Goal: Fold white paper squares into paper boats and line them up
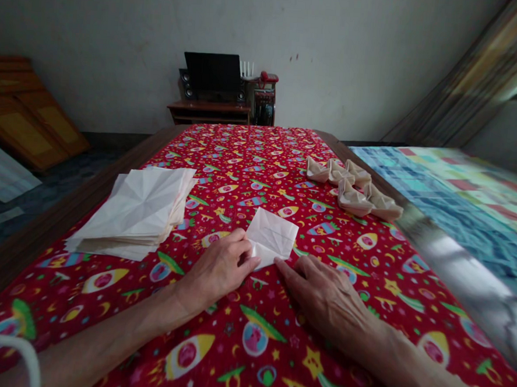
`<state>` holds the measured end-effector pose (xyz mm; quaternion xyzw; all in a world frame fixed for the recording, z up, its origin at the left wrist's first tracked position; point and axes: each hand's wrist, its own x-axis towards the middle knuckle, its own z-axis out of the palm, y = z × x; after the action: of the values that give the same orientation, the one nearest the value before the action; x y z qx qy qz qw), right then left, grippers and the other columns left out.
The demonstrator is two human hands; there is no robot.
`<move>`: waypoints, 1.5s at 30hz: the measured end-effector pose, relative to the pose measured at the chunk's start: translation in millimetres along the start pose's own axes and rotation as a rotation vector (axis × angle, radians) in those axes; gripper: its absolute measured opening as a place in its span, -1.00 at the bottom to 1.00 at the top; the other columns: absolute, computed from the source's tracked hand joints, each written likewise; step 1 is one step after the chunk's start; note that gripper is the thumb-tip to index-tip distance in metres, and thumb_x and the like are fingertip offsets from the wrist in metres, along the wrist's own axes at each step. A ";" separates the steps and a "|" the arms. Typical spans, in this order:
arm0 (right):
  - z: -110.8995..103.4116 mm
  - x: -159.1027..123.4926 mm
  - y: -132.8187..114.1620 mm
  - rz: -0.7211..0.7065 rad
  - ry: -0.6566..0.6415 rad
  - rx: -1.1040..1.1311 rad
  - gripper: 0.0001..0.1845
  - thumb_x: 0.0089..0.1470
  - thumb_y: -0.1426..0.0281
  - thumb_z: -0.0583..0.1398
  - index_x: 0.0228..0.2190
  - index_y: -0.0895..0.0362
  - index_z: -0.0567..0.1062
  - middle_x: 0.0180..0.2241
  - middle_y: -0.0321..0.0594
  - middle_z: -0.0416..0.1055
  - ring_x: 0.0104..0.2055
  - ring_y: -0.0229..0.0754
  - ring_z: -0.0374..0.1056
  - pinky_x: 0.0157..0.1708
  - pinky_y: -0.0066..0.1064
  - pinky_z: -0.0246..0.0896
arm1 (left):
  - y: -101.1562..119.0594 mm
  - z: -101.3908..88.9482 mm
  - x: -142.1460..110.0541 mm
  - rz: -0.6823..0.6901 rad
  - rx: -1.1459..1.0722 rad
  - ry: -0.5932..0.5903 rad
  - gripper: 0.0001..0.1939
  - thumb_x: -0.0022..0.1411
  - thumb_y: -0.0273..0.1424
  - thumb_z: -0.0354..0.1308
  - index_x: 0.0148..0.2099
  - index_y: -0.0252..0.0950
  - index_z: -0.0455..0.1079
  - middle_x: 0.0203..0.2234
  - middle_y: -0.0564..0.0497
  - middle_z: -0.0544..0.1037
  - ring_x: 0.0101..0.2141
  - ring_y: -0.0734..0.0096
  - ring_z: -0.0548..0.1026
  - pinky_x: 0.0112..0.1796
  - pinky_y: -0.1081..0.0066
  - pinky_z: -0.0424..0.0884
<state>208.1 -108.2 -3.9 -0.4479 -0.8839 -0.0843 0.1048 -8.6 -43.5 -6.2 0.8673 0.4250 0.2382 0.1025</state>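
A small white folded paper (273, 232), creased in lines that meet near its middle, rests on the red cloth in front of me. My left hand (226, 258) is closed on its left edge, with thumb and curled fingers pinching the near left corner. The index finger of my right hand (323, 288) reaches out and touches the near right corner; the rest of that hand lies on the cloth, loosely bent, and its thumb is mostly hidden. Left of my hands lies a stack of larger creased paper sheets (142, 201). Several folded paper boat-like shapes (354, 198) sit together at the right.
The patterned red tablecloth (255, 316) covers a long table with a dark wooden edge (130, 145). A white curved cable or tube (30, 349) shows at the lower left. Beyond the table stand a monitor (212, 72) and a red telephone (269, 77). A bed (468, 200) is at the right.
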 end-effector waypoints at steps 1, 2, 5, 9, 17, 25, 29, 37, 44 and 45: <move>-0.4 -0.1 -0.4 0.000 -0.005 -0.005 -0.56 0.13 0.49 0.07 0.07 0.12 0.25 -0.34 -0.21 0.30 -0.36 -0.20 0.22 -0.48 -0.39 0.01 | 0.3 -0.4 -0.1 -0.001 -0.001 -0.003 -0.75 0.18 -0.42 0.13 -0.53 -0.30 0.24 -0.49 0.10 0.32 -0.48 0.53 0.33 -0.42 0.47 0.22; -0.8 -0.2 -0.6 0.001 -0.010 -0.007 -0.56 0.14 0.49 0.07 0.07 0.12 0.25 -0.34 -0.21 0.31 -0.36 -0.19 0.22 -0.48 -0.39 0.01 | 0.8 -0.9 -0.1 -0.005 -0.003 -0.007 -0.75 0.18 -0.42 0.12 -0.53 -0.30 0.24 -0.49 0.10 0.32 -0.47 0.53 0.34 -0.41 0.47 0.22; -1.8 0.8 -0.6 0.011 -0.035 0.002 -0.59 0.15 0.48 0.06 0.06 0.13 0.27 -0.35 -0.21 0.31 -0.37 -0.19 0.21 -0.49 -0.38 -0.01 | 2.3 -2.6 0.2 -0.023 -0.002 -0.022 -0.75 0.19 -0.43 0.13 -0.53 -0.31 0.23 -0.49 0.09 0.32 -0.47 0.53 0.34 -0.40 0.47 0.22; -2.4 3.4 0.6 0.028 -0.049 0.037 -0.66 0.17 0.46 0.06 0.01 0.11 0.32 -0.37 -0.22 0.31 -0.39 -0.21 0.21 -0.51 -0.39 -0.07 | 2.3 -3.0 0.5 -0.021 -0.024 -0.024 -0.74 0.17 -0.43 0.16 -0.54 -0.31 0.22 -0.50 0.11 0.31 -0.48 0.54 0.32 -0.42 0.47 0.20; -4.3 6.2 1.2 0.055 -0.057 0.052 -0.72 0.17 0.45 0.06 -0.07 0.07 0.38 -0.39 -0.24 0.31 -0.42 -0.24 0.19 -0.53 -0.37 -0.16 | -0.1 -1.4 -1.2 0.024 0.011 -0.007 -0.75 0.18 -0.44 0.13 -0.52 -0.30 0.22 -0.47 0.09 0.33 -0.46 0.52 0.33 -0.42 0.47 0.23; -2.8 5.8 1.2 0.059 -0.041 0.069 -0.76 0.20 0.44 0.04 -0.11 0.08 0.38 -0.40 -0.25 0.30 -0.41 -0.22 0.18 -0.49 -0.36 -0.16 | 1.1 -0.4 -2.2 -0.025 0.014 0.058 -0.86 0.11 -0.46 0.22 -0.30 -0.29 0.29 -0.36 0.06 0.37 -0.38 0.45 0.41 -0.38 0.45 0.35; -2.6 6.0 1.6 0.071 -0.039 0.097 -0.80 0.20 0.45 0.02 -0.17 0.07 0.38 -0.41 -0.26 0.28 -0.42 -0.23 0.16 -0.49 -0.36 -0.18 | 7.0 -4.4 -4.6 0.093 0.118 0.064 -0.65 0.20 -0.48 0.14 0.04 -0.22 0.26 -0.06 -0.04 0.38 -0.13 0.31 0.42 -0.16 0.31 0.41; -2.5 7.5 1.2 0.098 -0.072 0.111 -0.82 0.21 0.44 0.02 -0.21 0.08 0.40 -0.40 -0.26 0.30 -0.41 -0.24 0.19 -0.47 -0.38 -0.17 | 13.7 -3.8 -16.1 0.383 0.180 -0.158 -0.56 0.28 -0.60 -0.14 0.19 -0.37 0.19 0.14 -0.09 0.33 0.17 0.31 0.22 0.17 0.15 0.13; 1.5 5.4 3.3 0.132 -0.032 0.094 -0.85 0.19 0.42 0.05 -0.29 0.09 0.42 -0.44 -0.26 0.31 -0.46 -0.25 0.18 -0.51 -0.37 -0.21 | 25.3 -14.3 -23.0 0.284 0.224 -0.259 -0.54 0.35 -0.35 -0.11 0.27 -0.25 0.08 0.25 -0.03 0.15 0.24 0.24 0.08 0.20 0.07 0.05; 1.4 4.9 3.5 0.134 -0.026 0.093 -0.86 0.19 0.41 0.05 -0.30 0.10 0.42 -0.45 -0.26 0.31 -0.47 -0.26 0.18 -0.51 -0.38 -0.21 | 24.6 -14.6 -23.8 0.282 0.228 -0.262 -0.55 0.35 -0.32 -0.11 0.26 -0.23 0.09 0.25 -0.03 0.15 0.24 0.24 0.08 0.20 0.06 0.05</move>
<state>207.9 -102.0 -3.7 -0.5017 -0.8562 -0.0300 0.1195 -11.4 -77.8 8.0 0.9476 0.3067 0.0858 0.0241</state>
